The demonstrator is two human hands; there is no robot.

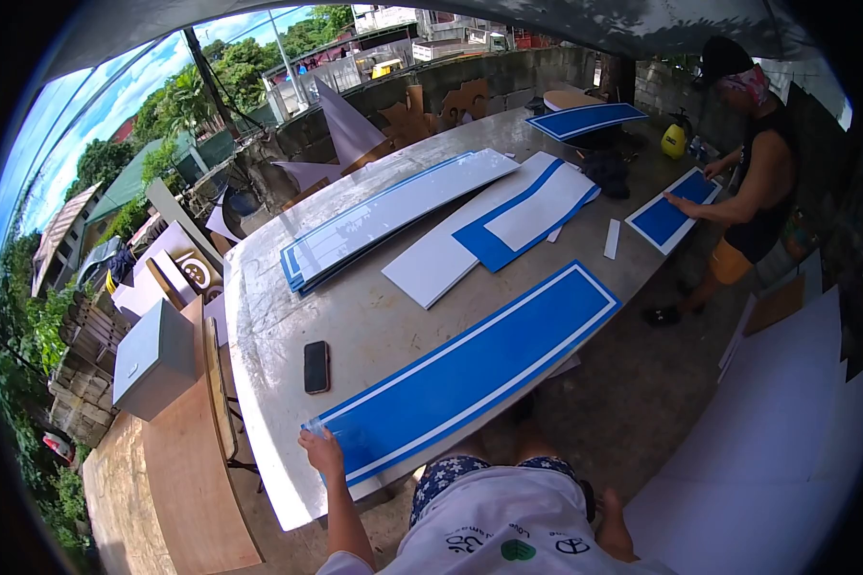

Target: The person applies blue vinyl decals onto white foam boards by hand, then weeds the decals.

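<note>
Panel (475,372) at twelve o'clock from the body I steer looks light, stiff, slick, best held by both long edges; left hand (322,450) half-curls at its eight-o'clock end, hold unclear, right hand's (612,516) state I can't tell.

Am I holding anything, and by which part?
Your left hand is at the left end of the nearest blue board; what, if anything, it grips can't be told. Your right hand is by your side, hold unclear.

At your 12 o'clock, a block wall (523,75) stands beyond the pale table (268,321). Sunlit trees (190,101) and bright sky (81,120) show at your 10 o'clock, past a grey canopy (556,17).
</note>
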